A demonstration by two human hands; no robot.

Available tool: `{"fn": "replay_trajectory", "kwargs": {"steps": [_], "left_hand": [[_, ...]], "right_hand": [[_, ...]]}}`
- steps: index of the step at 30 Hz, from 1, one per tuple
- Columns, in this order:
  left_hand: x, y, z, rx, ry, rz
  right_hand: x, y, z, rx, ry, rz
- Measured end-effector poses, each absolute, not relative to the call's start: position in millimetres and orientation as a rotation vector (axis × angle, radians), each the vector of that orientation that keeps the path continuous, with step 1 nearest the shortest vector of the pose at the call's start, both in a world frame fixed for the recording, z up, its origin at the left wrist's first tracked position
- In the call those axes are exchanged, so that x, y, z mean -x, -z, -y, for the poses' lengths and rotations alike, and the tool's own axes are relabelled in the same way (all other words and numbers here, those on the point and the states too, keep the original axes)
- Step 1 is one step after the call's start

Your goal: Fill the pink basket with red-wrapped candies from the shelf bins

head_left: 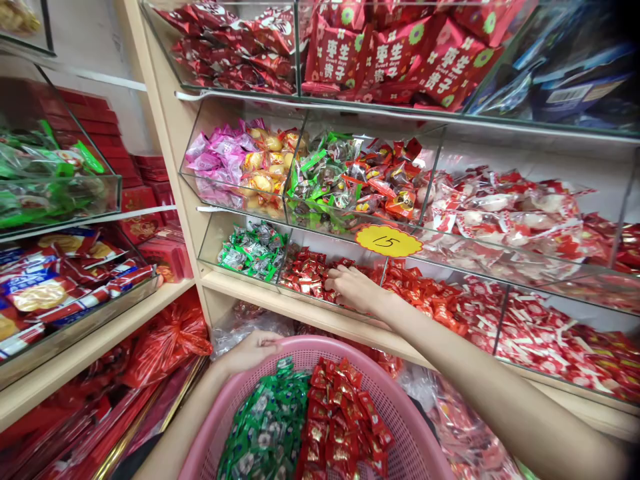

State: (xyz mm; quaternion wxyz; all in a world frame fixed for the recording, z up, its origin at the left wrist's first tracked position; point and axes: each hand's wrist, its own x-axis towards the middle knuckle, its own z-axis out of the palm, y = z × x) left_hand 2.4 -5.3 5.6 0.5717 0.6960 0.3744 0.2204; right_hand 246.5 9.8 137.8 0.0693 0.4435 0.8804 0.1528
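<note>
A pink plastic basket fills the bottom middle. Green-wrapped candies lie in its left half, and red-and-gold wrapped candies are heaped on the right. My left hand is closed on the basket's far left rim; its thumb and some fingers are partly hidden. Up in the lowest shelf row, my right hand reaches into a clear bin of small red-wrapped candies. Its fingers curl down around candies there, with the fingertips partly out of sight.
Left of that bin are green-and-silver candies; to its right are orange-red candies. A yellow price tag marked 15 hangs just above my right hand. The wooden shelf edge runs between bin and basket. A side shelf holds packaged biscuits.
</note>
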Motion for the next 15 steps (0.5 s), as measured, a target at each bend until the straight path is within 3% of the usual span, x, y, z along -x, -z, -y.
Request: {"fn": "replay_trajectory", "kwargs": {"steps": [15], "left_hand": [[1,3,1,-1.668,-0.534,-0.846]], "right_hand": [[-257,-156,-16,-1.369,-0.42,-2.65]]}}
